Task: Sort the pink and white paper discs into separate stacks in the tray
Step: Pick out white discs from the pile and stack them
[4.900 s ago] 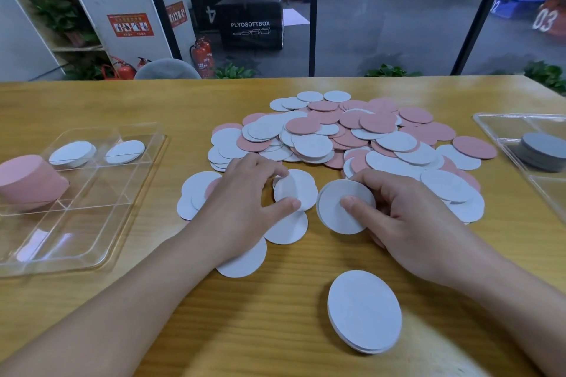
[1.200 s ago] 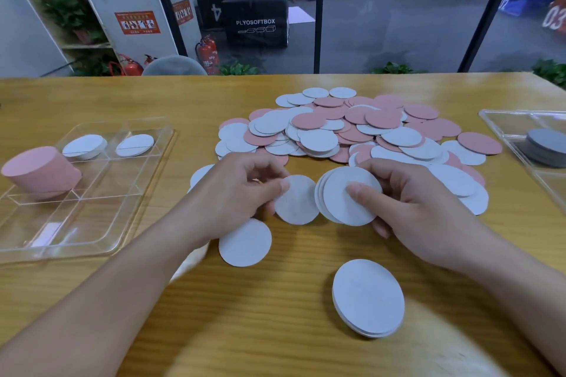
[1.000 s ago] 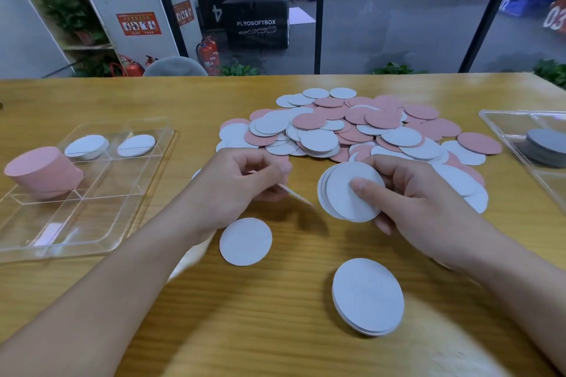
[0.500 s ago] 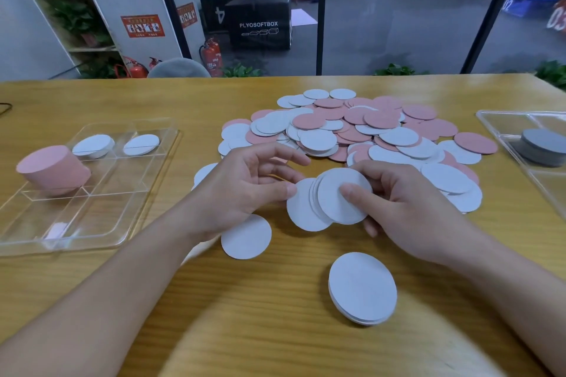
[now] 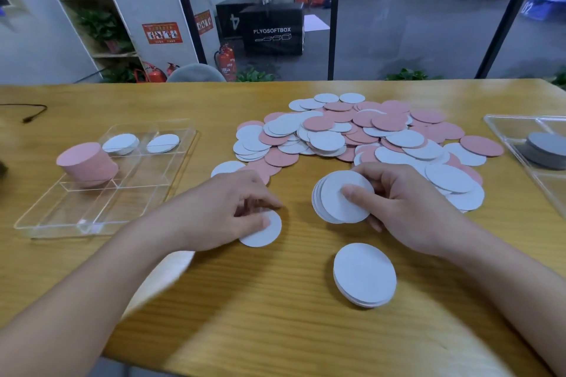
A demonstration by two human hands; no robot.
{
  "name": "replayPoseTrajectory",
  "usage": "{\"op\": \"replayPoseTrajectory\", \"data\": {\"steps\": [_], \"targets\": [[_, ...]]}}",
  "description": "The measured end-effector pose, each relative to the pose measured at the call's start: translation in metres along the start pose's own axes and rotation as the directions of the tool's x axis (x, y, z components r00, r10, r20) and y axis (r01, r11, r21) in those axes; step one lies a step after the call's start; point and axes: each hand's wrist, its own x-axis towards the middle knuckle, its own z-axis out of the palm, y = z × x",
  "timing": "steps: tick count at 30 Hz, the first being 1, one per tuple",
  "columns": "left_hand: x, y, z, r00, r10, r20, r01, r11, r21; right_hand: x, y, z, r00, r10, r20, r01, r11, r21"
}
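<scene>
A loose heap of pink and white paper discs (image 5: 361,131) covers the middle of the wooden table. My right hand (image 5: 407,205) holds a fanned stack of white discs (image 5: 340,202), thumb pressed on its face. My left hand (image 5: 220,208) lies over a single white disc (image 5: 263,231) on the table, thumb and fingertips curled onto it. A neat pile of white discs (image 5: 364,274) sits near the front. The clear divided tray (image 5: 101,193) at left holds a tall pink stack (image 5: 87,164) and two short white stacks (image 5: 121,144).
A second clear tray (image 5: 514,138) at the right edge holds a grey disc stack (image 5: 548,150). Another white disc (image 5: 165,269) shows under my left forearm. A black cable (image 5: 30,113) lies at far left. The table's front edge runs close below my arms.
My left hand let the disc it passed join the right hand's stack, then moved down and left onto the single white disc. The right hand's stack has squared up slightly.
</scene>
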Motion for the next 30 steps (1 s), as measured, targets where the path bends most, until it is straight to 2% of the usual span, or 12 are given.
{"op": "replayPoseTrajectory", "data": {"steps": [4,10,13,15,17,22,27,30], "targets": [[-0.017,0.001,-0.003,0.996,-0.059,0.073,0.053,0.994,0.092,0.000,-0.003,0.002,1.000,0.012,0.012,-0.011,1.000,-0.018],[-0.017,0.001,-0.005,0.995,-0.080,0.061,0.083,0.995,-0.052,-0.002,-0.003,0.005,1.000,0.012,0.015,-0.012,0.999,-0.042],[-0.006,-0.001,0.003,0.992,-0.111,-0.057,0.101,0.983,-0.155,-0.003,-0.002,0.005,1.000,0.006,0.023,-0.005,0.999,-0.040],[0.007,-0.003,0.012,0.971,-0.125,-0.203,0.062,0.954,-0.292,-0.002,-0.002,0.005,1.000,0.005,0.017,-0.004,1.000,-0.031],[0.020,-0.003,0.020,0.942,-0.173,-0.289,0.034,0.903,-0.429,-0.001,-0.002,0.006,1.000,0.009,0.009,-0.009,1.000,-0.023],[0.034,0.015,0.039,0.907,-0.209,-0.365,-0.024,0.842,-0.540,-0.002,-0.001,0.007,1.000,0.006,0.004,-0.006,1.000,-0.022],[0.032,0.024,0.047,0.913,-0.178,-0.366,-0.095,0.781,-0.617,-0.001,0.000,0.006,0.999,-0.001,-0.049,0.003,0.999,0.043],[0.033,0.027,0.050,0.922,-0.148,-0.359,-0.135,0.745,-0.653,-0.001,0.001,0.008,0.999,0.008,-0.034,-0.006,0.999,0.051]]}}
